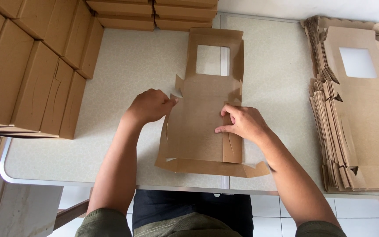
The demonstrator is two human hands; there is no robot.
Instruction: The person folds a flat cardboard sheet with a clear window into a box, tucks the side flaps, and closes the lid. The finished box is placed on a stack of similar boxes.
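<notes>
**Hands folding a flat box blank**

Right hand [241, 123] presses, fingers together, the blank's right flap inward; left hand [150, 105] pinches its left flap. That windowed cardboard blank [198, 127] lies mid-table [123, 74]. Flat blanks [356, 109] stack right; finished boxes [31, 70] sit left and far.

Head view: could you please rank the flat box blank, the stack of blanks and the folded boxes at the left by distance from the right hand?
1. Flat box blank: under the right hand, which presses its right flap.
2. Stack of blanks: at the table's right edge.
3. Folded boxes: far left, beyond the left hand.
</notes>
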